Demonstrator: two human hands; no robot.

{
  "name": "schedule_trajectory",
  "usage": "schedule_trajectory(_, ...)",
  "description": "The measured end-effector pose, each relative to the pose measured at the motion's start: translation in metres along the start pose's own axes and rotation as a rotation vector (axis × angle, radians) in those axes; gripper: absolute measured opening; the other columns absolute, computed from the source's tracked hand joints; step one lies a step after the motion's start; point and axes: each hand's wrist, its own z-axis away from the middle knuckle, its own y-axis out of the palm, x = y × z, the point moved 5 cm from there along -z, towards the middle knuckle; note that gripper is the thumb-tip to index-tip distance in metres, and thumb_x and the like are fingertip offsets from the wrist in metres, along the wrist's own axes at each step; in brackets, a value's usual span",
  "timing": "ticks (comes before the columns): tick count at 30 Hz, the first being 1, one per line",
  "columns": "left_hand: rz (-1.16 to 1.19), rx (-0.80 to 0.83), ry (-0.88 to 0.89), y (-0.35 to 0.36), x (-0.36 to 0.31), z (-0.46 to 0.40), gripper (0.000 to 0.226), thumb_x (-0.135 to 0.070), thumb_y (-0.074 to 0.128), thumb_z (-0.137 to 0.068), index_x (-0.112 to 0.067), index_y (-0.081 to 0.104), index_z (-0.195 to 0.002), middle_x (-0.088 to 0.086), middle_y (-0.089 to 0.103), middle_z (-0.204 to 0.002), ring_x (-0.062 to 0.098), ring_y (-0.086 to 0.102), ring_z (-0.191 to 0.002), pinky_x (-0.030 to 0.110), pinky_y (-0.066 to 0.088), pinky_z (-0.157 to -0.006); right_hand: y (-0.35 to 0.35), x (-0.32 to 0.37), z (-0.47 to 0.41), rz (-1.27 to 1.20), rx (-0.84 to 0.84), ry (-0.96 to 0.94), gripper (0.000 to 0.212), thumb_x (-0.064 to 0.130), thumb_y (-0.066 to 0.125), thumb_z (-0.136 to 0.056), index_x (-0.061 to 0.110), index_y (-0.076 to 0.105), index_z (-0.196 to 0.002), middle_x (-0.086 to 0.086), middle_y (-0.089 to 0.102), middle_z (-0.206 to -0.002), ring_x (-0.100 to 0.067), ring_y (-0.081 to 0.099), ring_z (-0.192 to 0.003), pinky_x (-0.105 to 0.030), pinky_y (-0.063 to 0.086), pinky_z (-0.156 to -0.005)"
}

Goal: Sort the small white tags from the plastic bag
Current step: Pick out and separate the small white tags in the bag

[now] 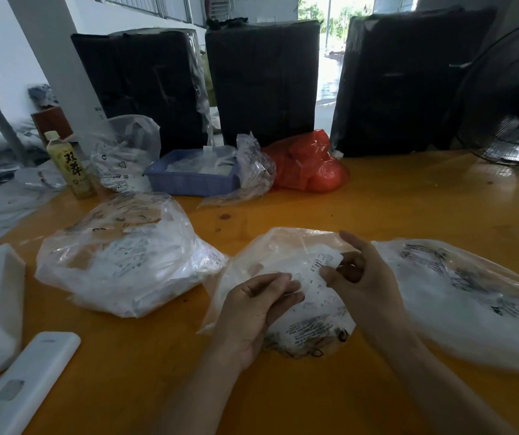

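My right hand (357, 274) pinches the far-right end of a white tag (321, 271); my left hand (261, 304) holds the near-left end w/ curled fingers. So the tag's long axis runs diagonal btw both hands, just above the plastic bag (270, 246) in the middle of the table (408, 199). I think the right hand is nearer to lift it away.

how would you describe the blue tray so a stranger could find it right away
Look along the far edge of the orange table, below the black wrapped bundles. The blue tray sits between a green-labelled bottle and a red bag, the only rigid blue container.
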Motion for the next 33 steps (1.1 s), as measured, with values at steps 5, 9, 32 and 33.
schedule_trajectory(5,-0.006,0.026,-0.007,0.001,0.001,0.0,0.033,-0.019,0.085,-0.076,0.0,0.082,-0.103,0.026,0.078,-0.111,0.035,0.078,-0.106,0.026,0.063,-0.085,0.002,0.007,0.002,-0.032,0.029,-0.124,0.009,0.029,0.071,-0.094,0.038,0.068,-0.094,0.006,0.074,-0.089,-0.014,0.072,-0.082,-0.043,0.062,-0.076)
schedule_trajectory(9,-0.014,0.059,-0.011,0.004,0.001,0.0,0.022,-0.012,0.08,-0.08,-0.004,0.084,-0.1,0.026,0.078,-0.112,0.033,0.077,-0.107,0.024,0.062,-0.085,0.004,0.004,0.001,-0.135,0.039,-0.088,0.012,0.027,0.077,-0.089,0.036,0.07,-0.094,0.0,0.075,-0.089,-0.019,0.073,-0.086,-0.048,0.061,-0.081)
schedule_trajectory(32,-0.097,0.032,0.052,0.002,0.001,-0.001,0.024,-0.019,0.083,-0.075,-0.012,0.086,-0.097,0.02,0.08,-0.108,0.032,0.078,-0.106,0.024,0.062,-0.086,0.01,0.009,0.008,0.106,0.074,-0.091,0.007,0.027,0.071,-0.094,0.031,0.066,-0.096,0.016,0.074,-0.085,-0.002,0.071,-0.082,-0.021,0.058,-0.073)
schedule_trajectory(33,-0.104,0.033,0.06,0.001,0.001,0.0,0.025,-0.021,0.083,-0.074,-0.013,0.086,-0.097,0.019,0.08,-0.108,0.032,0.078,-0.106,0.024,0.062,-0.086,0.01,0.009,0.007,0.145,0.076,-0.1,0.007,0.027,0.071,-0.093,0.032,0.066,-0.096,0.016,0.073,-0.084,-0.001,0.07,-0.082,-0.018,0.056,-0.071)
